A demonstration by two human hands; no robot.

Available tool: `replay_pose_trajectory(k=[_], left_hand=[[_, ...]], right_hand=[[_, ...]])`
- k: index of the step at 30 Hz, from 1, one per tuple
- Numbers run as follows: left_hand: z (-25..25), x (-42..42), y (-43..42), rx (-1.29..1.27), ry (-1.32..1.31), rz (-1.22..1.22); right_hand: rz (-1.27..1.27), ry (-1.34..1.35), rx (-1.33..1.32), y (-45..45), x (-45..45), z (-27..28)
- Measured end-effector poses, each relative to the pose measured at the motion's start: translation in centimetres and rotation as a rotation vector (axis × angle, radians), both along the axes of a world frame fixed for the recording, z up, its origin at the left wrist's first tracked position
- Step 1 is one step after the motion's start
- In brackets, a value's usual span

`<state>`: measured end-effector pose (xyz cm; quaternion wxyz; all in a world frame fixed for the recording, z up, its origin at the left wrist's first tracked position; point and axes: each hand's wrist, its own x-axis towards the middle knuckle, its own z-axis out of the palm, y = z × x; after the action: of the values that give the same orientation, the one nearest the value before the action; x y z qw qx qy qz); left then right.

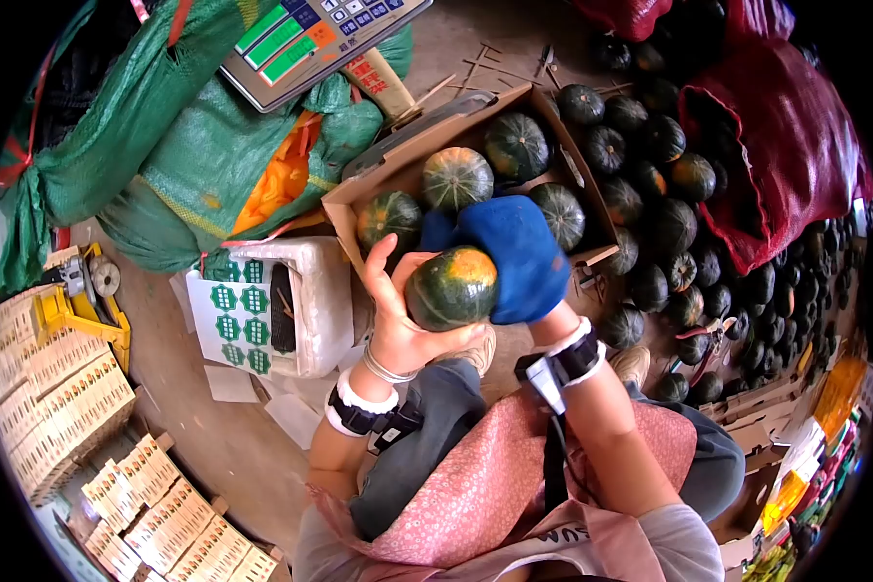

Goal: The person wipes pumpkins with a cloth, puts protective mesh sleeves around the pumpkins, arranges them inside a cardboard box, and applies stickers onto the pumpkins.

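My left hand (398, 325) cups a round dark green pumpkin (453, 288) with an orange patch, its fingers and thumb curled around the left and lower sides. A blue cloth (514, 257) covers my right hand (551, 320), which presses it against the pumpkin's right side; those fingers are hidden. Just beyond my hands stands an open cardboard box (592, 194). Inside it are several pumpkins, including a pale-topped one (458, 179) and a darker one (516, 147).
Many loose pumpkins (674, 225) and a red mesh sack (786, 145) lie to the right. Left of the box, a white foam box (322, 310) carries a label sheet (228, 320). A scale (306, 48) sits beyond green sacks (204, 165); stacked cartons (63, 407) stand far left.
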<state>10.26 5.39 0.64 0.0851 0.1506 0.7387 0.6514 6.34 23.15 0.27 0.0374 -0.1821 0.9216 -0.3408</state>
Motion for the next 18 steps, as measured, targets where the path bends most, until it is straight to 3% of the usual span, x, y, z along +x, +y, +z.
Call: replay_pose_trajectory(k=[3,4,7,8,10,11,13,15,18], left_hand=[[0.2,-0.3,0.5,0.135,-0.169,-0.005],[1.0,-0.2,1.0,0.103,-0.245,0.030],[0.5,-0.5,1.0,-0.534,0.332,-0.112],[-0.3,-0.3,0.7,-0.452,0.265,-0.116],[-0.4,0.0,1.1,-0.191,0.078,-0.074],[-0.1,0.0,1.4,-0.011,-0.035,-0.030],[0.4,-0.2,1.2,0.009,-0.153,-0.057],[0.2,-0.2,1.4,0.163,-0.262,-0.070],[0.9,-0.5,3.0,0.384,-0.378,0.047]], right_hand=[[-0.096,0.231,-0.362,0.0,0.7,-1.8],[-0.125,0.365,-0.307,-0.4,0.8,-2.3],[-0.260,0.449,0.253,-3.0,3.3,-1.3],[-0.293,0.458,0.016,-3.1,3.4,-0.8],[-0.262,0.467,-0.201,-2.7,3.3,-1.0],[-0.199,0.477,-0.178,-1.7,2.8,-2.1],[-0.064,0.357,-0.231,0.2,1.6,-2.6],[0.082,0.090,-0.377,2.2,0.9,-2.2],[-0.149,0.067,-0.736,0.8,2.5,-4.6]])
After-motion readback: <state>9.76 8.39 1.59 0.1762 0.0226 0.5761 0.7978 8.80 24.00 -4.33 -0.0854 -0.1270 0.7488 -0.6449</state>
